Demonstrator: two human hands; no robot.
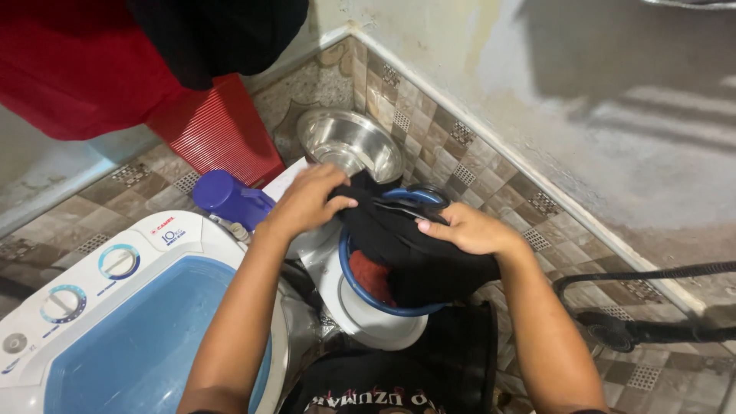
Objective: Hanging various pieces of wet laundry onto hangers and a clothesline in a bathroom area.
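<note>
**Both hands on a black garment over a blue basin**

The left hand [307, 201] and the right hand [469, 230] both rest on a black garment [414, 253] heaped in a blue round basin [383, 303] on the tiled floor [491, 165]. The left fingers [341, 203] curl over the cloth's upper edge, grasping it; the right fingers [429, 226] press down flat on the fabric, and whether they pinch it cannot be told. Under the black cloth, inside the basin, a red piece of cloth [372, 277] shows at the lower left. The basin sits on a white round lid or tub [376, 330], touching it.

Just behind the hands stands a steel bowl [349, 142], tilted against the wall's tiled skirting; its inside looks bare. To the left lies a purple bottle [230, 199] near a red ribbed bin [222, 138]. At the lower left is a white washing machine [115, 268] with a blue translucent lid [146, 337] shut over its tub. A black hose [652, 333] lies at the right.
</note>
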